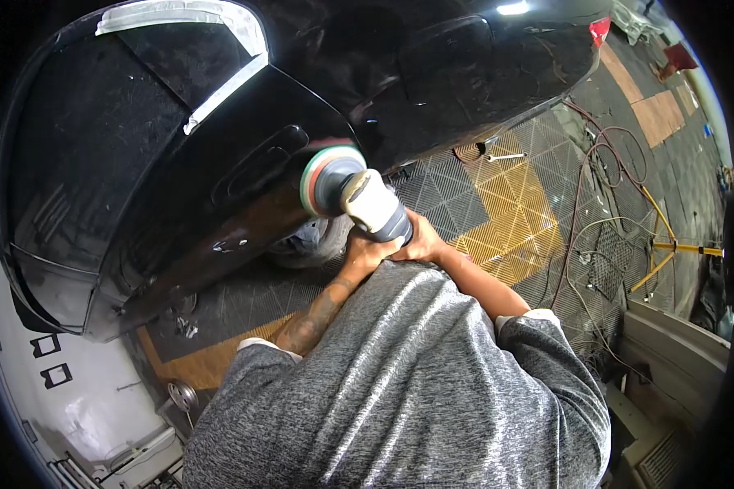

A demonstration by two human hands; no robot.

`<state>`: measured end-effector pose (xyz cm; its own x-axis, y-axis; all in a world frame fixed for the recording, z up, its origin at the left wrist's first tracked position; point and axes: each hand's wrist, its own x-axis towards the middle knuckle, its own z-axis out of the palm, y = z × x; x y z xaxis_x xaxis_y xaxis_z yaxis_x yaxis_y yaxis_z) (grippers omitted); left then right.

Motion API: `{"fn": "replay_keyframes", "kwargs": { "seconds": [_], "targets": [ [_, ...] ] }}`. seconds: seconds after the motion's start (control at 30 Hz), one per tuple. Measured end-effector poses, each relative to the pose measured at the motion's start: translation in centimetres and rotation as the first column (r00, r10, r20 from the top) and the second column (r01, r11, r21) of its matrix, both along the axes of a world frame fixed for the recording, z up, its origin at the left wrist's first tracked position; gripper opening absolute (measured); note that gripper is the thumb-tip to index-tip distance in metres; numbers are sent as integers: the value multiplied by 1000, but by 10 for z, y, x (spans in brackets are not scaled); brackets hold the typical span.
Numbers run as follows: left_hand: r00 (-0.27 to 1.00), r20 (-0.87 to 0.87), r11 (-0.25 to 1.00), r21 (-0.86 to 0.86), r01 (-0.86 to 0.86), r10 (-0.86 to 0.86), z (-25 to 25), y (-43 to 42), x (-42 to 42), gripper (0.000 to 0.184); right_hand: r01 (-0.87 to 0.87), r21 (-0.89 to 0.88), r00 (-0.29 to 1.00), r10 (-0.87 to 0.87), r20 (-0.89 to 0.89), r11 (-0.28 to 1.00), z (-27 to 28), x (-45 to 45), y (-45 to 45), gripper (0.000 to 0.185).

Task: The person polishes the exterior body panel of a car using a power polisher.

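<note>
Left hand (370, 250) and right hand (421, 237) clasp the polisher (373, 200); just ahead of their grip, its pad (329, 184) seems against the black car panel (196, 189), best kept flat with light, even pressure

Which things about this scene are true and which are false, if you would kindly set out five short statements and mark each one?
1. The left hand and right hand both hold the polisher. True.
2. The pad faces the floor. False: the pad faces the car.
3. The car is white. False: it is black.
4. Pale tape is stuck on the car. True.
5. The yellow stand is at the left of the view. False: the yellow stand is at the right.
</note>
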<state>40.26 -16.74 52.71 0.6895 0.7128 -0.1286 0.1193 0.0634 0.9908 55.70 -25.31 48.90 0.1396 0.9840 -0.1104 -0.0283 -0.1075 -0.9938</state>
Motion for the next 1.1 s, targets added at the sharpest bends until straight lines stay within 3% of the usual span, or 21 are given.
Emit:
{"fn": "replay_keyframes", "kwargs": {
  "seconds": [0.03, 0.07, 0.13, 0.27, 0.33, 0.5, 0.57, 0.7, 0.77, 0.8, 0.87, 1.0, 1.1],
  "targets": [
    [999, -43, 996, -85, 19, -23, -1, 3, 2, 63, 50, 24, 997, -48, -63, 998, 1, -1, 0, 95],
    [999, 9, 996, -76, 54, -53, -6, 7, 2, 65, 101, 44, 988, -95, -126, 994, 2, -1, 0, 97],
    [987, -60, 988, -50, 145, -148, 1, 15, 5, 67, 108, 23, 983, -104, -152, 994, 2, 0, 2, 102],
    [999, 18, 994, -103, 36, -34, 10, 7, 1, 67, 37, 18, 985, -33, -170, 999, 9, 0, 5, 98],
    [995, 64, 987, -134, 87, -79, 9, 9, -5, 70, 28, -11, 999, -29, -18, 1000, 19, -2, 5, 91],
    [974, -99, 978, 12, 207, -205, -5, 26, -13, 73, 119, 45, 970, -126, 208, 992, 36, -6, 0, 91],
    [976, -158, 947, 261, 187, -149, -11, 27, -18, 75, 101, 53, 954, -112, 279, 993, 32, -5, 1, 93],
    [973, -161, 965, 179, 193, -164, -18, 36, -29, 76, 83, 103, 870, -122, 478, 991, 39, -6, 6, 98],
    [977, -106, 982, 11, 186, -184, -12, 37, -32, 75, 47, 82, 858, -83, 507, 995, 48, -4, 9, 99],
    [977, -106, 982, 12, 186, -184, -12, 35, -32, 75, 13, 62, 843, -45, 536, 998, 51, -3, 10, 100],
    [991, -11, 986, -103, 134, -136, -11, 30, -34, 83, 3, 70, 846, -40, 531, 998, 47, -1, 10, 101],
    [976, -106, 979, -91, 183, -192, -17, 29, -23, 84, 68, 4, 874, -61, 481, 998, 59, 0, 1, 100],
    [985, -5, 985, -18, 171, -171, 8, 19, -3, 75, 93, -65, 939, -66, 337, 994, 66, 6, -3, 97]
  ]
}}
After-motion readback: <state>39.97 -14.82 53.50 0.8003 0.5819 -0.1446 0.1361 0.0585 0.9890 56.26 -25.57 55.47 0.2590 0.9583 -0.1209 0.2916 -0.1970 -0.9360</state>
